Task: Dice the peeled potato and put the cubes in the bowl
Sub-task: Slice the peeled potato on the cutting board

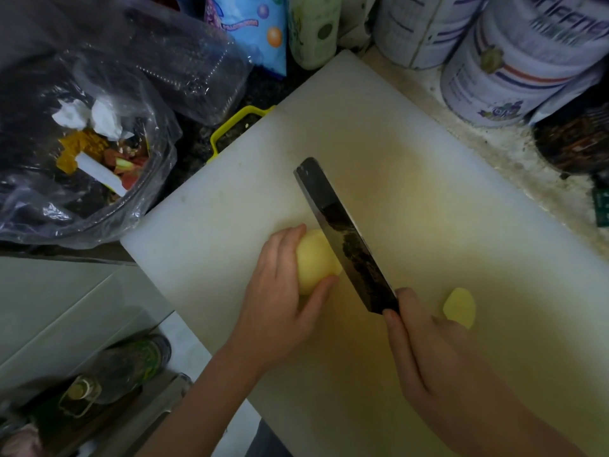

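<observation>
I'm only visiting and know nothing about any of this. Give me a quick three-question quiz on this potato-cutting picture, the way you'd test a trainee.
1. Which hand steadies the peeled potato?
2. True or false: the right hand grips the knife, whose blade stands against the potato.
3. Where does the cut-off slice lie? A: in the left hand's palm. B: on the cutting board, beside the right hand. C: balanced on the knife blade.
Key: 1, the left hand; 2, true; 3, B.
</observation>
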Motion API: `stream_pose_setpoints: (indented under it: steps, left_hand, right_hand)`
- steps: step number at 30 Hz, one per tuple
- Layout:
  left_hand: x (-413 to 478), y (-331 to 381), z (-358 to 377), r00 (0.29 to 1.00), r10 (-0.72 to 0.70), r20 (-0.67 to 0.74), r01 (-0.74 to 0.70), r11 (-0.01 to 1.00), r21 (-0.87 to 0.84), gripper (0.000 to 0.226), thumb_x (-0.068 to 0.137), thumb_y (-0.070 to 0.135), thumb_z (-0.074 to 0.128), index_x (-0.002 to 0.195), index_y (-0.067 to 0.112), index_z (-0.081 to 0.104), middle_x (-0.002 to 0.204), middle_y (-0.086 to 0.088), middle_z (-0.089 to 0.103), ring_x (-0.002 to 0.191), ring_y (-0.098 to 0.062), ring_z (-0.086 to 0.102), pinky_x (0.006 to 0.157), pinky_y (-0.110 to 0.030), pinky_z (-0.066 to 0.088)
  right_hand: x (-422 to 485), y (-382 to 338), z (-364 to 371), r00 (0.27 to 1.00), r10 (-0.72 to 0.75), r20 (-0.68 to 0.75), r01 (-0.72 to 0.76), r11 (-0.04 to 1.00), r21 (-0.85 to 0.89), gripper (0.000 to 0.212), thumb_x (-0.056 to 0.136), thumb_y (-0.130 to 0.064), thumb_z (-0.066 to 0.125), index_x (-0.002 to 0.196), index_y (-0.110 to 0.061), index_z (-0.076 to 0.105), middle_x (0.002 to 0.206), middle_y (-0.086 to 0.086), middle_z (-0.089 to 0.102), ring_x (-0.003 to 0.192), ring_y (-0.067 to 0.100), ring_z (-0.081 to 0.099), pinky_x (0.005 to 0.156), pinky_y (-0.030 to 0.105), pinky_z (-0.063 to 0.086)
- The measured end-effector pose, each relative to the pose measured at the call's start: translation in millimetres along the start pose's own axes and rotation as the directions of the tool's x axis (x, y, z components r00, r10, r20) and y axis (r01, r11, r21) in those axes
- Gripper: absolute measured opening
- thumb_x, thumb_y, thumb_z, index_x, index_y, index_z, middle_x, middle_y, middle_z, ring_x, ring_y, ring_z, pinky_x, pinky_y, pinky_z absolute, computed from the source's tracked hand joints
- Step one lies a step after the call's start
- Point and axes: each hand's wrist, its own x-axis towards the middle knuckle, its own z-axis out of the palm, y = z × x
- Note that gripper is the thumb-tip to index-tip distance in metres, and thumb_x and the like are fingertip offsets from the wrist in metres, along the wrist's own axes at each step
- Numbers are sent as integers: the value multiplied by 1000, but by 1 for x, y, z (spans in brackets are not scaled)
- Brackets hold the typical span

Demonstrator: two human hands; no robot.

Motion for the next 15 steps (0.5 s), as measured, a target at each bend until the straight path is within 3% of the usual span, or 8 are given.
stream_pose_setpoints:
  steps: [4, 11, 15]
  left_hand:
    - [0, -1, 1, 1000, 16, -13, -16, 1000, -7, 62, 92, 46, 50, 140, 9, 34, 131, -1, 40, 119, -14, 43, 101, -21, 36]
    - [1, 3, 2, 999, -10, -31, 9, 1000, -18, 62, 92, 44, 50, 138, 5, 37, 129, -4, 42, 119, -17, 44, 102, -23, 35]
    - [0, 5, 2, 999, 2, -41, -2, 1000, -4, 61, 92, 43, 51, 138, 5, 38, 129, -5, 41, 118, -19, 45, 100, -25, 37]
  right_hand:
    - [4, -6, 0, 998, 52, 23, -48, 990, -136, 16, 97, -38, 26, 95, -26, 36, 48, -19, 17, 33, 4, 22, 33, 11, 14]
    - [12, -7, 7, 993, 91, 79, -75, 980, -184, 17, 95, -33, 27, 91, -19, 36, 53, -19, 11, 34, 9, 13, 34, 15, 5]
    - [23, -4, 13, 984, 128, 121, -98, 969, -228, 13, 97, -27, 31, 90, -17, 35, 53, -15, 23, 37, 12, 22, 35, 18, 5]
